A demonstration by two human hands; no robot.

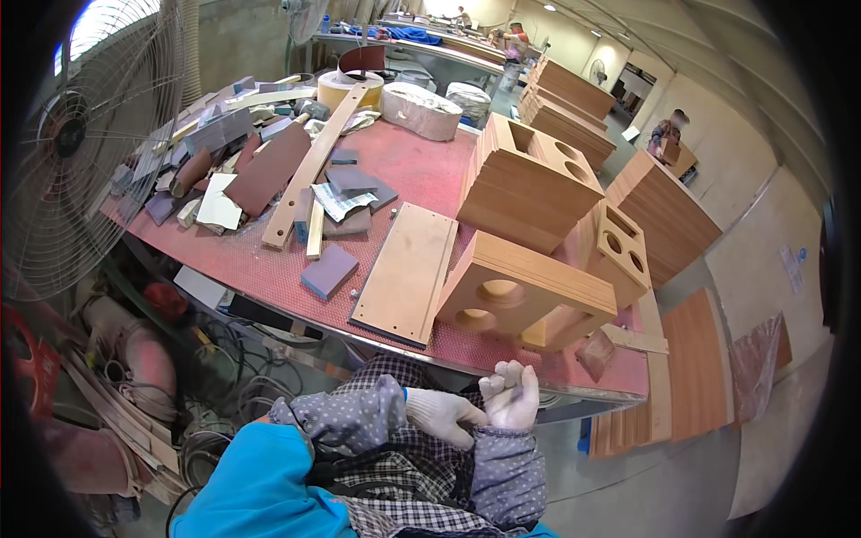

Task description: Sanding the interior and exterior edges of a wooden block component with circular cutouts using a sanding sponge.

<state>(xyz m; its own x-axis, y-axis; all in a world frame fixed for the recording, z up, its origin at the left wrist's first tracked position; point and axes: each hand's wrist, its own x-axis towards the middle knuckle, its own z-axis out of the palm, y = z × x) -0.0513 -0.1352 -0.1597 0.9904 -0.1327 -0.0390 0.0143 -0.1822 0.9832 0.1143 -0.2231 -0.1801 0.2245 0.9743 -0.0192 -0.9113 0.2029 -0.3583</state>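
Observation:
Both hands wear white knit gloves and are close together in front of the table's near edge. My left hand (439, 416) reaches across to my right wrist, its thumb and fingers closed at the grey dotted sleeve cuff (504, 436). My right hand (510, 396) is raised, palm up, with fingers loosely curled and apart and nothing in them. Beyond it on the table is a wooden box part (529, 289) with round holes. Left of that lies a flat wooden panel (408, 269) with grooves and small holes.
The red-topped table (399, 161) bears stacked wooden parts (529, 188), a purple sanding block (330, 272), a long wood strip (314, 166) and sandpaper sheets (269, 170). A large fan (72, 134) stands at left. Cables and hoses (238, 368) lie below. A person (668, 134) stands at far right.

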